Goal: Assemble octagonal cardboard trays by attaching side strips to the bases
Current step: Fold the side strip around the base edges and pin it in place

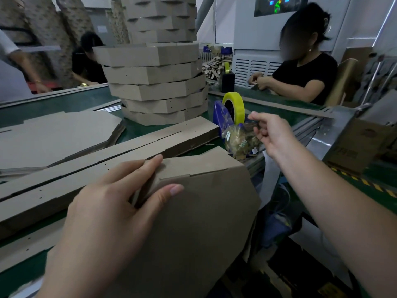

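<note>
Fingers of left hand pinch tray wall; right hand pinches tape. Cardboard: seemingly light, stiff; grip folded edge.

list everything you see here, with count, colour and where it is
tray: one, brown, unfinished, near table edge
finished trays: about six stacked, brown, table centre
flat bases: one pile, brown, left
side strips: several, brown, between bases and tray
tape dispenser: one, blue, right of the stack
tape: one roll, yellow, on the dispenser
table: one, green
workers: two, black shirts, across the table
left hand: grips the tray's wall
right hand: at the dispenser, seems to pinch the tape's end
</note>
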A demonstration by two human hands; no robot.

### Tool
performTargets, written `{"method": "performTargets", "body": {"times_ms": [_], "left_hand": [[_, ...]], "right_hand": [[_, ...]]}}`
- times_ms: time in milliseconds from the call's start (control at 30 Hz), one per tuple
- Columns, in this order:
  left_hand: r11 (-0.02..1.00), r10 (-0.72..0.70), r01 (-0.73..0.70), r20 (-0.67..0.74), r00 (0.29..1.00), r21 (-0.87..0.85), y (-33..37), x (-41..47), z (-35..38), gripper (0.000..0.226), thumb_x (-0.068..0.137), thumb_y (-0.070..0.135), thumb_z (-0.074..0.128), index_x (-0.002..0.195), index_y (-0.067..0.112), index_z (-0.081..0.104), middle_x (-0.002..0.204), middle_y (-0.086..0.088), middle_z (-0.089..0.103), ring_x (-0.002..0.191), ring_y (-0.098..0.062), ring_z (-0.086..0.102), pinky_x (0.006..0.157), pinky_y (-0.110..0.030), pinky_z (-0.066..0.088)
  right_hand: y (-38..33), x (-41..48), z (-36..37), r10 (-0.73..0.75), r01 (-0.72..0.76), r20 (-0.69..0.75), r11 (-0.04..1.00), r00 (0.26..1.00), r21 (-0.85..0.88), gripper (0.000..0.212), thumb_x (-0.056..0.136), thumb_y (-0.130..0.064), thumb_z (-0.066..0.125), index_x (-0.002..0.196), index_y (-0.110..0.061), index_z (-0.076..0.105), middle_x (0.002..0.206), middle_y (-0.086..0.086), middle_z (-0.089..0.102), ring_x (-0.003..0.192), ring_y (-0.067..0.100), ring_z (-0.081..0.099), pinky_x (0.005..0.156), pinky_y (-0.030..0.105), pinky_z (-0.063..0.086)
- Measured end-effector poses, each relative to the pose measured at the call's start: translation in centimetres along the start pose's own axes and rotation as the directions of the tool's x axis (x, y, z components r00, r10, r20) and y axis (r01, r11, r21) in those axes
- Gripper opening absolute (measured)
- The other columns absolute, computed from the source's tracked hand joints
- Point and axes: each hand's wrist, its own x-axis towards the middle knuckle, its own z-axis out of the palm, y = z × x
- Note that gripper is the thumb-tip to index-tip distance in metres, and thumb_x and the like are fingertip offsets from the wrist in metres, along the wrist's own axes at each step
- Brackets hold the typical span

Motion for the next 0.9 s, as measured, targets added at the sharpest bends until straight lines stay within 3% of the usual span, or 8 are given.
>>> {"method": "performTargets", "body": {"times_ms": [133, 267, 367, 467, 567, 700, 767, 900], "left_hand": [[1.000, -0.015, 0.015, 0.010, 1.000, 0.010, 0.3, 0.1, 0.1, 0.065, 0.074, 0.069, 0.047, 0.123, 0.032, 0.065, 0.113, 0.021, 0.063, 0.100, -0.010, 0.063, 0.085, -0.040, 0.053], [1.000, -0.020, 0.020, 0.015, 1.000, 0.007, 0.5, 0.2, 0.0, 0.064, 0.074, 0.068, 0.048, 0.123, 0.031, 0.064, 0.114, 0.021, 0.063, 0.101, -0.012, 0.064, 0.086, -0.042, 0.053], [1.000, -0.028, 0.028, 0.031, 0.999, 0.001, 0.6, 0.1, 0.0, 0.066, 0.074, 0.069, 0.046, 0.126, 0.031, 0.062, 0.116, 0.021, 0.061, 0.102, -0.010, 0.062, 0.087, -0.043, 0.053], [0.999, -0.037, 0.037, 0.010, 0.999, 0.019, 0.5, 0.1, 0.0, 0.072, 0.073, 0.069, 0.048, 0.128, 0.025, 0.062, 0.115, 0.018, 0.061, 0.098, -0.005, 0.059, 0.088, -0.035, 0.050], [0.999, -0.038, 0.038, -0.013, 0.999, 0.018, 0.6, 0.2, 0.0, 0.071, 0.071, 0.067, 0.053, 0.121, 0.019, 0.067, 0.108, 0.021, 0.057, 0.094, 0.009, 0.047, 0.085, -0.013, 0.040], [0.999, -0.044, 0.044, 0.005, 0.999, 0.015, 0.8, 0.0, -0.2, 0.071, 0.067, 0.068, 0.071, 0.117, 0.017, 0.069, 0.103, 0.015, 0.063, 0.089, 0.003, 0.052, 0.075, -0.006, 0.037], [0.999, -0.029, 0.029, 0.004, 1.000, 0.020, 0.9, -0.1, -0.1, 0.069, 0.067, 0.064, 0.072, 0.116, 0.015, 0.069, 0.102, 0.012, 0.064, 0.088, -0.002, 0.056, 0.074, -0.007, 0.036], [1.000, -0.011, 0.011, -0.012, 1.000, 0.007, 1.1, -0.1, 0.1, 0.068, 0.068, 0.062, 0.073, 0.115, 0.013, 0.070, 0.100, 0.011, 0.064, 0.085, 0.000, 0.055, 0.075, -0.007, 0.040]], "right_hand": [[1.5, -1.5, -0.9, -0.167, 0.153, 0.081, 0.976, 0.983, 0.156, 0.032, 0.073, -0.011, 0.064, 0.042, -0.019, 0.060, 0.044, -0.011, 0.048, 0.052, 0.003, 0.053, 0.080, 0.023, 0.050], [2.4, -2.5, -1.4, -0.228, 0.208, 0.087, 0.959, 0.970, 0.194, 0.028, 0.066, -0.009, 0.059, 0.040, -0.018, 0.056, 0.049, -0.006, 0.044, 0.055, 0.009, 0.041, 0.085, 0.029, 0.045], [2.8, -2.9, -2.4, -0.270, 0.273, 0.049, 0.931, 0.962, -0.243, 0.024, 0.075, -0.012, 0.066, 0.051, -0.012, 0.064, 0.059, 0.003, 0.056, 0.062, 0.009, 0.052, 0.079, 0.032, 0.044], [2.9, -3.5, -4.1, -0.358, 0.205, -0.019, 0.575, 0.933, -0.792, 0.031, 0.083, -0.018, 0.068, 0.063, 0.006, 0.065, 0.068, 0.017, 0.060, 0.072, 0.023, 0.060, 0.063, 0.024, 0.039], [1.5, -5.2, -4.4, -0.475, 0.305, 0.065, 0.448, 0.878, -0.841, 0.020, 0.084, -0.016, 0.068, 0.066, -0.009, 0.066, 0.079, 0.002, 0.050, 0.078, 0.022, 0.055, 0.069, 0.027, 0.035], [-2.4, -8.5, -1.1, -0.430, 0.553, 0.361, 0.513, 0.828, -0.657, 0.016, 0.086, -0.020, 0.068, 0.071, -0.014, 0.068, 0.082, -0.001, 0.051, 0.074, 0.009, 0.049, 0.068, 0.021, 0.036], [-4.6, -10.7, 1.3, -0.324, 0.610, 0.552, 0.632, 0.769, -0.478, 0.016, 0.086, -0.021, 0.067, 0.071, -0.018, 0.068, 0.080, -0.005, 0.055, 0.068, 0.004, 0.049, 0.068, 0.023, 0.037], [-7.5, -13.8, 5.4, -0.081, 0.471, 0.878, 0.865, 0.472, -0.173, 0.016, 0.084, -0.018, 0.062, 0.070, -0.019, 0.070, 0.071, -0.003, 0.058, 0.063, 0.017, 0.042, 0.063, 0.026, 0.036]]}}
